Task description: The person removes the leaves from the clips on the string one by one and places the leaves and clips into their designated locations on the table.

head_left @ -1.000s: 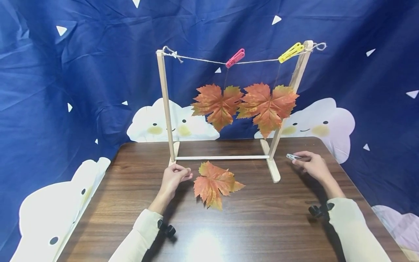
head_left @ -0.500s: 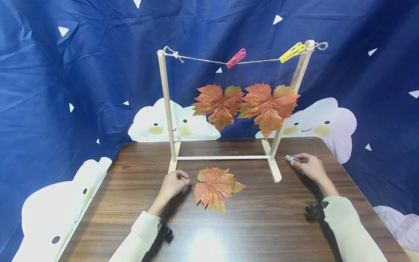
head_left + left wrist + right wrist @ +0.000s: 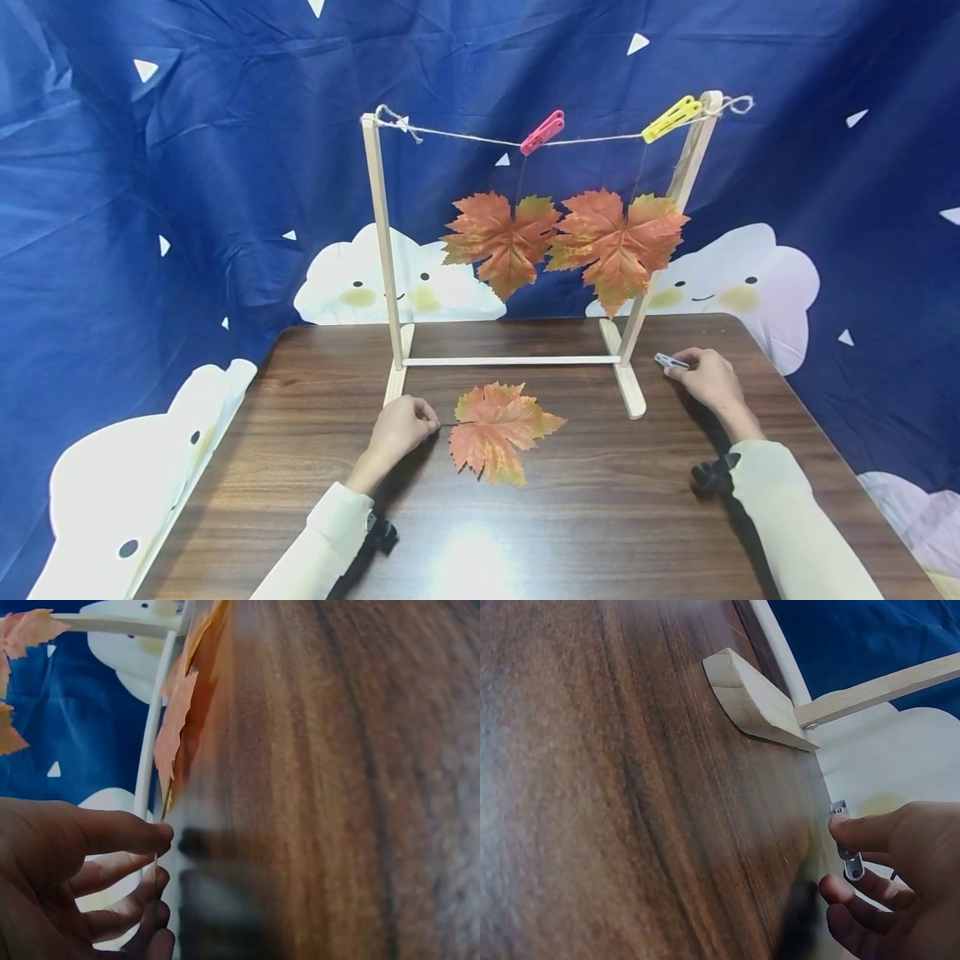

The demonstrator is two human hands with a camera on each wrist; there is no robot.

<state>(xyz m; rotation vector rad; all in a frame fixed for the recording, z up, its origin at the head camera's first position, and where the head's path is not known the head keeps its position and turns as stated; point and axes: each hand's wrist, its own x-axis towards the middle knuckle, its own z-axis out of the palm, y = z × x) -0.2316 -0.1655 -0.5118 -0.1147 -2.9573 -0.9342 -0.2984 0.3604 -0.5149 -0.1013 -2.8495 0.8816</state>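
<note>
My left hand pinches the thin stem of an orange maple leaf. The leaf lies on or just over the table, left of its middle; I cannot tell whether it touches. In the left wrist view the leaf shows edge-on beyond my fingertips. To the right of the wooden stand, my right hand holds a grey clothespin low over the table between thumb and fingers. The right wrist view shows that clothespin close up, with its middle partly covered by my thumb.
A wooden stand with a string stands at the back. Two maple leaves hang from it by a pink clothespin and a yellow clothespin. Behind the table is a blue cloud-patterned cloth.
The left hand has come down slightly toward the near side, and the leaf has settled lower and flatter. The right hand, still holding the grey clothespin, has barely moved.
</note>
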